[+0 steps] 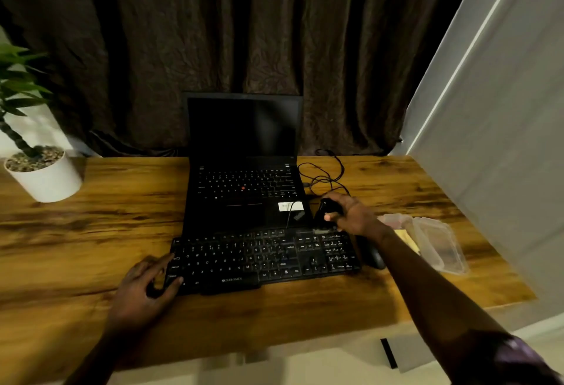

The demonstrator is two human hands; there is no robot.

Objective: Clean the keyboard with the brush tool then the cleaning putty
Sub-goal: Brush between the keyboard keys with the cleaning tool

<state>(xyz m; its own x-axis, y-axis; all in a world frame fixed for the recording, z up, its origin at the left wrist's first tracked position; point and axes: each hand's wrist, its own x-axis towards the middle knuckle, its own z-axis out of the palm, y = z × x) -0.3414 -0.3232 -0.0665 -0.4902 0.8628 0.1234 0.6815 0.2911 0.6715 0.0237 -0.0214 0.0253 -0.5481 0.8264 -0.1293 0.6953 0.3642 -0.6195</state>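
A dark brown curtain of crinkled cloth is hanging in heavy folds far behind the keyboard. A wooden desk with a warm, streaky grain is bearing the keyboard near its front edge. A smooth grey panel is rising well to the keyboard's right. A matte black laptop is standing open just behind the keyboard, its screen dark and a white sticker showing on its palm rest.

The keyboard itself is lying flat and slightly askew, a long black plastic slab with pale letters and a small logo on its front edge. A round white pot topped with pebbles is holding a green leafy plant far to its back left. A clear, ribbed plastic container is lying to its right, with a dark rounded mouse just beside its right end. A thin black cable is looping behind its right half.

The right hand is clenching its fingers round a black brush tool over the keyboard's back right corner, greyish bristles pointing down at the top row. The left hand is resting on the keyboard's left end, fingers loose and spread, gripping nothing.
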